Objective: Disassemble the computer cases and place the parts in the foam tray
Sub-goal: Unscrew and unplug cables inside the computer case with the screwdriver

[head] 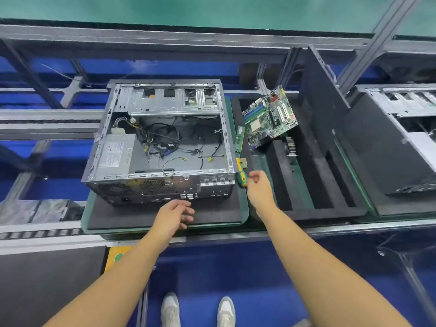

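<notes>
An opened desktop computer case (160, 142) lies on its side on a dark foam mat (146, 215), which sits on a green pallet (244, 215) on a conveyor line. The case's side panel is off, so the inside faces up: a grey power supply (115, 153) fills the near-left corner, a metal drive cage (174, 100) spans the far edge, and a tangle of loose black cables (165, 138) lies across the bare floor of the case. The rear panel with its ports faces the person. Just right of the case, a black foam tray (313, 204) with long slots rests on a second green pallet. A green motherboard (270, 116) leans tilted at the far end of this tray, and a finned metal heatsink (291, 146) stands in a slot just behind it. A narrow green memory stick (240, 139) lies between the case and the tray. A green and yellow screwdriver (241, 173) lies beside the case's near-right corner. The left hand (174, 214) hovers over the foam mat in front of the case, fingers loosely curled and holding nothing. The right hand (259, 187) hovers just right of the screwdriver handle, fingers half curled, empty, not touching it. Further right, a dark case panel (323, 97) stands upright, and a second computer case (405, 107) is partly in view at the edge. Below, two pale shoes (198, 310) stand on a blue floor.
</notes>
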A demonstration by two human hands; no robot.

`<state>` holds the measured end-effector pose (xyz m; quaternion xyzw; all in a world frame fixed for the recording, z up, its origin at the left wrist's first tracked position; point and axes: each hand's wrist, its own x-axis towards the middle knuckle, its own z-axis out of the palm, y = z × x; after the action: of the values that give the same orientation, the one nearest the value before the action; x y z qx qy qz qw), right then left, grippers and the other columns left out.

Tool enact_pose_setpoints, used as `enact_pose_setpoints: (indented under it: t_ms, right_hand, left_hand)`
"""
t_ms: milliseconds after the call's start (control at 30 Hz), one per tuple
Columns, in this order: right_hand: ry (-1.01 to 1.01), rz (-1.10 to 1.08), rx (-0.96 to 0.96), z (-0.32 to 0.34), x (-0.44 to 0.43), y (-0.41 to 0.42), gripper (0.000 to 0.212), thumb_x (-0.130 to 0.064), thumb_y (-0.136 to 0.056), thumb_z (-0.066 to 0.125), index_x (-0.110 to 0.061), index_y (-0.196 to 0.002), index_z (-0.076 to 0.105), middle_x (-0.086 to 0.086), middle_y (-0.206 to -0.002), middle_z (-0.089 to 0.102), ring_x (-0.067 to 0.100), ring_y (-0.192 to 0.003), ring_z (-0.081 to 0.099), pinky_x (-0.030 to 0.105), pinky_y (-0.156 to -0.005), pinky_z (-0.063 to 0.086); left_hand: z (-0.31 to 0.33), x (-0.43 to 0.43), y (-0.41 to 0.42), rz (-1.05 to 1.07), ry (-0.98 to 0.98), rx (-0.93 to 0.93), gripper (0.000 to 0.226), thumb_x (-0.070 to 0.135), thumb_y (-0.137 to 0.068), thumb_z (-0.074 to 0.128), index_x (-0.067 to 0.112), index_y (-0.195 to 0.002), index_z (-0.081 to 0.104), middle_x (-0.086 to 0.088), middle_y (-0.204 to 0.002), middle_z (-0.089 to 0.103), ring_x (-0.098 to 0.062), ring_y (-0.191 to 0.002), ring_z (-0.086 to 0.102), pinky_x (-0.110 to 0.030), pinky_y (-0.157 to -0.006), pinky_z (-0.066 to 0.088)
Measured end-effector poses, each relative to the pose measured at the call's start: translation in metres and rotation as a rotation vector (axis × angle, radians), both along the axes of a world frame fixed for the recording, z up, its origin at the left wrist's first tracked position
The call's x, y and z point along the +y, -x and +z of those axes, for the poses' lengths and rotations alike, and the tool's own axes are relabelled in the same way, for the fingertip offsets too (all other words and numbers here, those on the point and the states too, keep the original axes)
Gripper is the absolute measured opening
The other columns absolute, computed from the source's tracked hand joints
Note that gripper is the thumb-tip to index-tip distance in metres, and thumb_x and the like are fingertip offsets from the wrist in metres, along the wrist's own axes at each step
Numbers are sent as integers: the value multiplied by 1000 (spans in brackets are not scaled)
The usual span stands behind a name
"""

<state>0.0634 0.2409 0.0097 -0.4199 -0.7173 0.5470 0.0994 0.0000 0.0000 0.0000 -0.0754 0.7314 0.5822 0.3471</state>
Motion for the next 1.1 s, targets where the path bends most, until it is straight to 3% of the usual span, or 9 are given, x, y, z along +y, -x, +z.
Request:
enact_pose_setpoints:
  t_ms: [100,267,400,533,667,833,933,1033,1100]
  right_hand:
    - [-268,167,-170,-6,15,27,33,-8,-102,46,-18,-132,53,10,-129,50,30,-117,48,43,-99,43]
    - [-384,430,-345,-28,27,47,51,-13,-103,45,-31,-149,36,18,-135,44,43,-122,41,40,-88,35]
    - [-490,512,-365,-34,28,53,60,-15,-99,57,-34,-150,32,20,-132,41,43,-121,44,44,-92,43]
    - [-295,445,-364,-33,26,59,60,-12,-100,51,-21,-152,21,23,-132,43,40,-110,51,44,-86,45]
    - [284,128,-111,-13,25,49,31,-17,-103,36,-16,-134,38,12,-102,52,23,-78,52,33,-56,50]
    - [319,115,219,34,10,35,23,-26,-105,37,-20,-122,52,1,-75,51,12,-51,46,26,-45,41]
    - [215,73,373,71,-9,30,27,-31,-106,44,-20,-128,53,-3,-74,57,9,-50,49,24,-44,43]
    - [160,15,545,102,-32,22,17,-23,-105,46,-33,-118,52,-2,-79,62,14,-59,55,26,-55,48]
    - [157,21,583,115,-53,13,19,-17,-102,48,-34,-110,48,1,-85,63,15,-59,58,28,-55,51]
  left_hand:
    - [-5,12,4,94,-26,-50,14,9,-101,47,10,-104,62,-9,-94,73,-15,-66,65,-26,-53,48]
    - [-5,13,10,233,-16,-66,14,13,-99,54,9,-113,53,-6,-110,66,-18,-87,68,-26,-56,50]
    - [1,15,5,188,29,-54,14,14,-98,55,8,-111,59,-6,-116,67,-19,-97,70,-25,-62,51]
    - [12,11,-7,148,21,-42,18,14,-100,52,13,-113,64,-3,-111,71,-20,-96,70,-30,-72,53]
    - [29,0,-13,113,27,17,19,13,-102,48,13,-112,64,-5,-106,73,-19,-86,70,-31,-70,53]
    - [61,-16,-1,23,115,233,21,8,-100,46,16,-104,64,-3,-100,74,-12,-78,69,-29,-68,52]
    - [87,-32,6,-174,181,539,23,5,-98,47,20,-98,63,4,-96,72,-6,-80,67,-25,-75,49]
    - [113,-67,25,-536,344,1292,21,8,-92,53,19,-107,63,6,-104,66,-8,-93,59,-25,-82,47]
    - [125,-99,57,-603,451,1557,28,17,-87,62,21,-115,62,0,-121,61,-18,-108,56,-38,-88,48]
